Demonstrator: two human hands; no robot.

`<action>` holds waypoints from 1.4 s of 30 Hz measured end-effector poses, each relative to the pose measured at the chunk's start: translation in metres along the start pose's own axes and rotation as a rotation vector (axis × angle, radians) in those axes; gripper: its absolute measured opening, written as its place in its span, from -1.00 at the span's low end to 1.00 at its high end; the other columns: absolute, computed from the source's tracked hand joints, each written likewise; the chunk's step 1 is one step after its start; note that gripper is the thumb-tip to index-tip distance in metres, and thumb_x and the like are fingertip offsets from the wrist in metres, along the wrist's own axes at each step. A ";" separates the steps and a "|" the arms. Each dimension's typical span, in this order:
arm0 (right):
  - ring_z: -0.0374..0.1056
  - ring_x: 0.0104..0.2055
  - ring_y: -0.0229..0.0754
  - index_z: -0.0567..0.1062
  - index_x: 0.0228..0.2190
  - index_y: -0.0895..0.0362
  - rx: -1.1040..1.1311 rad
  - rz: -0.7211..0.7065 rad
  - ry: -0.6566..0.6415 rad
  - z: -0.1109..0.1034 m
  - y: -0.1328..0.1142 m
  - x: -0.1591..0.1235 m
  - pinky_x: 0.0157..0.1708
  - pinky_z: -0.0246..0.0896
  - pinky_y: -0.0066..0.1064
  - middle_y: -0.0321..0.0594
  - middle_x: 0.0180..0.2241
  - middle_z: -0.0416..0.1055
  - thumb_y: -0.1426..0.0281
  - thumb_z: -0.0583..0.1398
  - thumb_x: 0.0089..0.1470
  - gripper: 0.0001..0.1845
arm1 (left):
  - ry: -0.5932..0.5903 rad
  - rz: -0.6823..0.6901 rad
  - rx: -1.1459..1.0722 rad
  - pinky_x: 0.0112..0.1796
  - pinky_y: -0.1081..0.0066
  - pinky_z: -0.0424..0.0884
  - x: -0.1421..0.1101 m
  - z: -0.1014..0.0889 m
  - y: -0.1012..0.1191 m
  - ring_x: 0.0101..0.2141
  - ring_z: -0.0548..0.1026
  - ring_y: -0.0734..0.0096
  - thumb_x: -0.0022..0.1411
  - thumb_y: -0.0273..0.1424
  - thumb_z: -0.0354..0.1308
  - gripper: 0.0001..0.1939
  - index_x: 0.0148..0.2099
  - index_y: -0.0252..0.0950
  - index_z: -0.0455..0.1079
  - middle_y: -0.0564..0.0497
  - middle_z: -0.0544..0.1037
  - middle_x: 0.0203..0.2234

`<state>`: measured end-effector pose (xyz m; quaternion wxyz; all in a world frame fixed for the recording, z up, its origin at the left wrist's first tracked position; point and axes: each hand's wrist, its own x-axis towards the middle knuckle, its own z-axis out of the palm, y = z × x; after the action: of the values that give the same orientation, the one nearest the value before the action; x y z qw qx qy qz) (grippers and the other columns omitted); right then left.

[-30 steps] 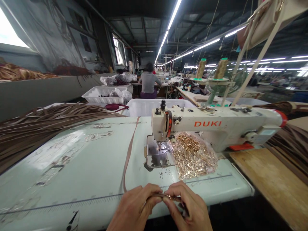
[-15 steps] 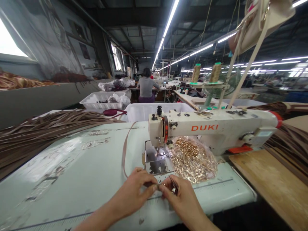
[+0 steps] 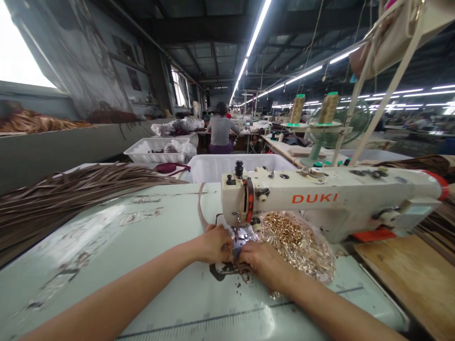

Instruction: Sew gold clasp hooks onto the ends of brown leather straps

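Many brown straps [image 3: 71,194] lie heaped on the left of the pale table [image 3: 142,232]. Next, one thin strap [image 3: 199,204] runs its long axis from the table's far edge toward us, bowing leftward, then curving right into our left hand [image 3: 212,244], fingers pinched. A short dark strap end [image 3: 236,254] points away from us, toward the needle; our right hand [image 3: 261,260] grips it, a metal clasp [image 3: 245,276] just below. Rightward, bagged gold clasps [image 3: 287,232] lie under the sewing machine [image 3: 313,199].

Dim ceiling [image 3: 170,28], bright tube lights [image 3: 258,26], overexposed window [image 3: 21,52], glare on tabletop [image 3: 170,213]
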<state>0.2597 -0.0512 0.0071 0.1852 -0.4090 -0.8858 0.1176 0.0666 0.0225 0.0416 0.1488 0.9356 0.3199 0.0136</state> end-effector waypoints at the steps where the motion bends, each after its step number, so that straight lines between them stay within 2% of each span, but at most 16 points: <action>1: 0.39 -0.21 -0.23 0.56 -0.28 0.05 -0.042 -0.008 -0.013 -0.001 0.000 0.001 -0.26 0.19 -0.50 -0.31 -0.25 0.51 0.56 0.13 0.13 -0.76 | 0.045 -0.023 0.014 -0.06 0.17 0.27 -0.003 0.000 0.000 -0.21 0.41 0.19 0.01 -0.30 0.34 -0.85 -0.39 -0.23 0.47 0.06 0.46 -0.41; 4: 0.39 -0.22 -0.24 0.54 -0.28 0.04 -0.099 -0.012 -0.029 -0.002 -0.002 0.002 -0.29 0.18 -0.50 -0.33 -0.26 0.50 0.57 0.11 0.14 -0.74 | 0.190 -0.045 0.036 0.01 0.06 0.23 -0.020 0.008 0.005 -0.10 0.36 0.13 0.09 -0.35 0.32 -0.84 -0.23 -0.18 0.49 -0.02 0.44 -0.20; 6: 0.38 -0.22 -0.26 0.53 -0.27 0.04 -0.095 -0.031 -0.019 -0.003 -0.002 0.003 -0.30 0.17 -0.50 -0.35 -0.26 0.50 0.58 0.11 0.13 -0.74 | 0.285 0.020 0.027 0.02 0.14 0.27 -0.033 0.019 0.009 -0.02 0.32 0.19 0.25 -0.47 0.17 -0.82 -0.11 -0.12 0.46 -0.01 0.40 -0.06; 8: 0.37 -0.23 -0.26 0.52 -0.29 0.05 -0.092 -0.051 -0.006 -0.002 -0.002 0.002 -0.29 0.17 -0.50 -0.37 -0.26 0.49 0.59 0.11 0.12 -0.74 | 0.342 0.119 0.029 -0.05 0.29 0.36 -0.044 0.032 0.014 -0.06 0.37 0.30 0.34 -0.54 0.02 -0.74 -0.04 -0.15 0.41 0.01 0.42 -0.09; 11: 0.37 -0.25 -0.26 0.52 -0.32 0.07 -0.098 -0.031 -0.002 -0.002 -0.004 0.001 -0.29 0.18 -0.49 -0.36 -0.29 0.49 0.60 0.12 0.10 -0.76 | 0.320 0.212 0.117 -0.17 0.36 0.46 -0.050 0.045 0.020 -0.19 0.45 0.31 0.35 -0.59 -0.06 -0.76 -0.04 -0.30 0.36 -0.03 0.48 -0.23; 14: 0.39 -0.29 -0.26 0.53 -0.35 0.08 -0.084 0.040 -0.015 -0.002 -0.007 -0.001 -0.31 0.20 -0.49 -0.34 -0.34 0.49 0.57 0.16 0.08 -0.81 | 0.276 0.299 0.279 -0.20 0.33 0.50 -0.048 0.045 0.018 -0.19 0.49 0.24 0.35 -0.61 -0.11 -0.76 -0.05 -0.37 0.33 -0.11 0.51 -0.23; 16: 0.40 -0.30 -0.27 0.53 -0.34 0.06 -0.070 0.105 -0.011 -0.002 -0.008 0.000 -0.31 0.21 -0.50 -0.34 -0.33 0.50 0.57 0.18 0.05 -0.81 | 0.253 0.358 0.318 -0.20 0.35 0.50 -0.042 0.042 0.010 -0.17 0.49 0.24 0.37 -0.59 -0.14 -0.75 -0.01 -0.38 0.31 -0.12 0.51 -0.21; 19: 0.43 -0.26 -0.22 0.53 -0.31 0.06 -0.098 0.218 -0.003 0.001 -0.008 0.006 -0.28 0.22 -0.47 -0.32 -0.29 0.51 0.56 0.20 0.02 -0.80 | 0.290 0.404 0.299 -0.24 0.34 0.49 -0.027 0.036 -0.007 -0.23 0.51 0.25 0.39 -0.53 -0.11 -0.80 -0.05 -0.36 0.32 -0.09 0.52 -0.25; 24: 0.47 -0.29 -0.10 0.48 -0.19 0.11 -0.275 0.310 0.003 0.010 -0.004 0.019 -0.35 0.26 -0.38 -0.18 -0.22 0.53 0.60 0.10 0.08 -0.71 | 0.316 0.407 0.278 -0.34 0.40 0.45 -0.002 0.028 -0.025 -0.36 0.51 0.32 0.38 -0.49 -0.05 -0.84 -0.22 -0.29 0.36 -0.01 0.52 -0.39; 27: 0.48 -0.30 -0.09 0.46 -0.17 0.11 -0.324 0.312 -0.011 0.013 -0.004 0.020 -0.39 0.26 -0.39 -0.16 -0.20 0.53 0.63 0.09 0.06 -0.68 | 0.366 0.424 0.198 -0.27 0.46 0.46 0.001 0.027 -0.028 -0.32 0.53 0.37 0.41 -0.46 -0.09 -0.79 -0.14 -0.26 0.39 -0.03 0.53 -0.37; 31: 0.48 -0.41 -0.09 0.46 -0.13 0.10 -0.366 0.331 -0.017 0.016 -0.001 0.019 -0.48 0.23 -0.39 -0.14 -0.23 0.54 0.57 0.13 0.07 -0.69 | 0.424 0.430 0.169 -0.22 0.47 0.48 0.001 0.031 -0.032 -0.30 0.55 0.39 0.43 -0.43 -0.13 -0.74 -0.04 -0.26 0.39 -0.08 0.55 -0.32; 35: 0.49 -0.40 -0.06 0.50 -0.21 0.03 -0.357 0.379 0.036 0.020 0.002 0.019 -0.47 0.24 -0.39 -0.18 -0.29 0.56 0.52 0.18 0.06 -0.76 | 0.466 0.457 0.188 -0.23 0.47 0.50 0.002 0.036 -0.037 -0.29 0.56 0.38 0.43 -0.44 -0.13 -0.73 -0.03 -0.27 0.39 -0.10 0.55 -0.28; 39: 0.48 -0.41 -0.02 0.51 -0.17 0.00 -0.349 0.383 0.041 0.019 0.004 0.017 -0.47 0.22 -0.35 -0.20 -0.33 0.56 0.53 0.17 0.06 -0.70 | 0.431 0.427 0.167 -0.16 0.43 0.49 0.001 0.036 -0.033 -0.23 0.55 0.35 0.42 -0.45 -0.11 -0.76 -0.04 -0.27 0.38 -0.09 0.55 -0.26; 42: 0.47 -0.43 -0.03 0.54 -0.24 -0.02 -0.337 0.351 0.025 0.011 0.007 0.012 -0.48 0.17 -0.36 -0.24 -0.40 0.55 0.50 0.20 0.04 -0.76 | 0.417 0.391 0.125 -0.10 0.43 0.46 -0.002 0.036 -0.028 -0.20 0.54 0.35 0.38 -0.50 -0.06 -0.79 -0.05 -0.26 0.38 -0.06 0.55 -0.23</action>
<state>0.2529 -0.0384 -0.0029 0.1019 -0.5831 -0.8060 -0.0063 0.0532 0.0325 -0.0002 0.0166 0.9638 0.1574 0.2145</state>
